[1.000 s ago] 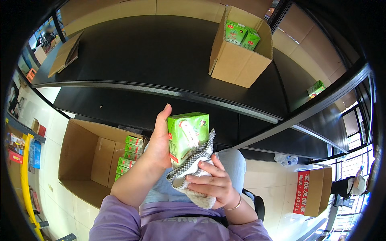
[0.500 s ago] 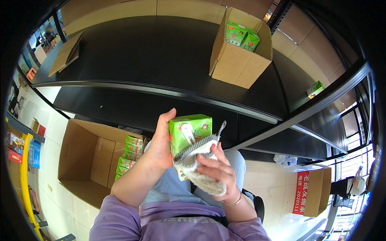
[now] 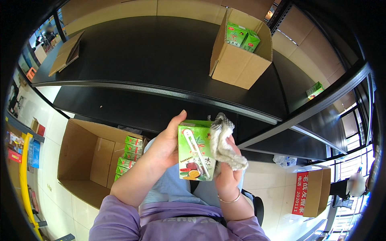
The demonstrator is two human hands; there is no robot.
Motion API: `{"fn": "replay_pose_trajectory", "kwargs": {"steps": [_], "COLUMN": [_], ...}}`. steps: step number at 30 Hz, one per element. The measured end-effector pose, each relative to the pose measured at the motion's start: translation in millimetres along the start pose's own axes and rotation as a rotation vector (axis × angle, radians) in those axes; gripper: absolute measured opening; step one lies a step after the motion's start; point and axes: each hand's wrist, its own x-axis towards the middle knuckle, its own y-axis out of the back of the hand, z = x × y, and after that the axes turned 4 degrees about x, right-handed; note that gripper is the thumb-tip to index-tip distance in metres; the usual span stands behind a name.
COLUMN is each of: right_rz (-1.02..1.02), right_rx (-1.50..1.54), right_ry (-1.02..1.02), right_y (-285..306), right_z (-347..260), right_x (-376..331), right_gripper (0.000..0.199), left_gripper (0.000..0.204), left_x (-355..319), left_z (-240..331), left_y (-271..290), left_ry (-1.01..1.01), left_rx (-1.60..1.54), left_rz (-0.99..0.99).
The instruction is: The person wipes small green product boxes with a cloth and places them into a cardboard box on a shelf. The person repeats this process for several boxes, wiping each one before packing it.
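Note:
My left hand (image 3: 165, 145) grips a green juice carton (image 3: 185, 154) by its left side, thumb up along the edge. The carton is upright above my lap, its fruit-printed face and a white wrapped straw towards me. Bunched in my right hand (image 3: 229, 173) is a white-and-grey cloth (image 3: 223, 141), which lies against the carton's right side. The cloth hides most of my right fingers.
Left of my legs, an open cardboard box (image 3: 103, 160) holds several green cartons (image 3: 133, 146). On the black shelf (image 3: 148, 52) stand a smaller box (image 3: 238, 66) with green cartons, folded cardboard (image 3: 66, 54) and a single carton (image 3: 315, 90). The metal shelf edge (image 3: 173, 93) runs just beyond my hands.
My right hand and the cloth have moved from the carton's front face to its right side. The carton has shifted slightly right and turned, so its front and straw now show.

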Motion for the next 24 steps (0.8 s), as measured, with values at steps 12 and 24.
{"fn": "replay_pose_trajectory", "kwargs": {"steps": [12,24], "right_rz": [0.031,-0.248], "right_rx": [0.066,-0.228], "right_ry": [-0.088,0.262], "right_y": [-7.2,-1.9], "right_z": [-3.9,-5.0], "right_x": [0.1,-13.1], "right_gripper": [0.052,0.031], "left_gripper": [0.048,0.055], "left_x": [-0.5,-5.2], "left_z": [-16.5,1.2], "left_y": [4.3,3.5], "left_ry": [-0.249,-0.166], "left_rx": [0.118,-0.092], "left_rz": [-0.098,-0.053]}}
